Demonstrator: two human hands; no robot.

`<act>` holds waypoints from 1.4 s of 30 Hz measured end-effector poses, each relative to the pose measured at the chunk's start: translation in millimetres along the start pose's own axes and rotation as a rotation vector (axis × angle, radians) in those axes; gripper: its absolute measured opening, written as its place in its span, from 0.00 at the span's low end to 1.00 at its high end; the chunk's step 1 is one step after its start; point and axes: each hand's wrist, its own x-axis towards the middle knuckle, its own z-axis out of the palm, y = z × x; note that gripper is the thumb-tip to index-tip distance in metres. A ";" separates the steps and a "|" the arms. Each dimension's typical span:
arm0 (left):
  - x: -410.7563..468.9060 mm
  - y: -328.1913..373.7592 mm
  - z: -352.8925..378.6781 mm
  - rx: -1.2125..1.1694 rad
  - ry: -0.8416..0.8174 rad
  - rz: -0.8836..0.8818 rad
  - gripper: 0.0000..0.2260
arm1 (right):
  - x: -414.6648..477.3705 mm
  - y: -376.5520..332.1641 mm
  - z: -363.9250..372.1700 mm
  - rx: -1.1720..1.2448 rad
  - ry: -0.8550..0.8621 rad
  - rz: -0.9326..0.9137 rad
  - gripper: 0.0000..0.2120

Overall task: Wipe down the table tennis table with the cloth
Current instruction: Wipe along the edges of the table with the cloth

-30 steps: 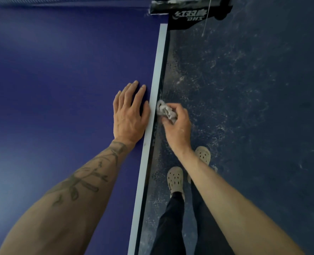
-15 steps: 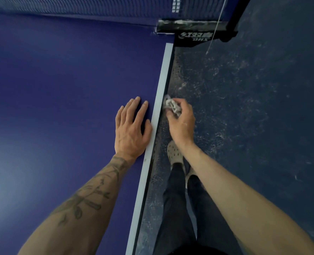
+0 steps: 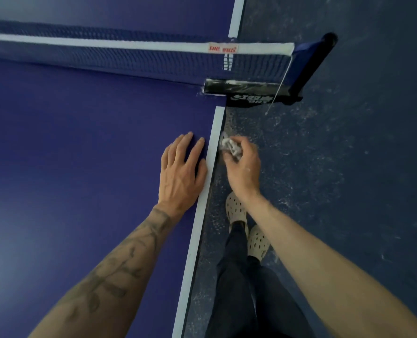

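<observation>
I note the left hand (image 3: 181,172) flat on the blue table (image 3: 80,142), beside its white side line (image 3: 203,198). The right hand (image 3: 242,168) grips a crumpled cloth (image 3: 230,147) against the table's outer edge, near the net clamp (image 3: 249,90).

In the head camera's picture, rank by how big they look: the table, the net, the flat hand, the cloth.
1. table
2. net
3. left hand, nearer the camera than the net
4. cloth, partly hidden by the right hand
</observation>
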 end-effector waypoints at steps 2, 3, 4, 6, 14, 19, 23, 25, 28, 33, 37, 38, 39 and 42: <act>37.4 4.5 7.9 -0.014 0.024 -0.016 0.20 | -17.8 6.8 -2.7 -0.002 -0.053 0.035 0.15; 54.5 6.1 11.5 -0.018 0.031 -0.021 0.19 | -29.5 11.3 -3.5 -0.001 -0.081 0.061 0.15; 68.0 8.1 14.9 -0.021 0.034 -0.020 0.19 | -39.4 14.3 -4.8 0.003 -0.096 0.080 0.15; 85.6 9.7 20.7 -0.021 0.046 -0.008 0.18 | -36.2 13.9 -5.2 0.022 -0.083 0.093 0.15; 90.1 4.2 27.6 -0.004 0.030 0.016 0.19 | 46.4 -20.0 -0.5 0.054 0.047 0.044 0.13; 91.5 6.0 26.0 0.013 0.004 0.009 0.20 | 38.1 -6.6 2.7 0.017 0.017 0.109 0.13; 92.9 4.1 28.6 0.020 0.002 0.012 0.20 | 87.9 -8.5 11.3 0.013 0.053 0.115 0.15; 93.2 3.8 29.5 0.022 -0.005 0.001 0.20 | 98.1 -6.2 7.6 0.010 -0.002 0.089 0.16; 94.1 10.3 24.7 0.034 -0.027 -0.037 0.20 | 88.7 -3.4 -12.8 0.057 -0.068 0.124 0.16; 108.8 46.0 -4.6 -0.036 -0.028 -0.148 0.17 | 64.5 -4.6 -71.5 -0.005 -0.126 0.162 0.14; 133.3 82.0 -45.5 -0.083 0.085 -0.216 0.16 | 60.5 -53.6 -111.4 0.042 -0.188 0.030 0.16; 140.9 88.9 -55.3 -0.085 0.113 -0.212 0.15 | 61.3 -69.1 -119.3 0.050 -0.199 -0.026 0.16; 149.9 94.2 -65.2 -0.085 0.139 -0.206 0.14 | 63.0 -85.9 -126.0 0.058 -0.208 -0.086 0.16; 184.6 105.7 -90.9 -0.066 0.198 -0.183 0.14 | 70.6 -136.0 -145.7 0.101 -0.251 -0.221 0.16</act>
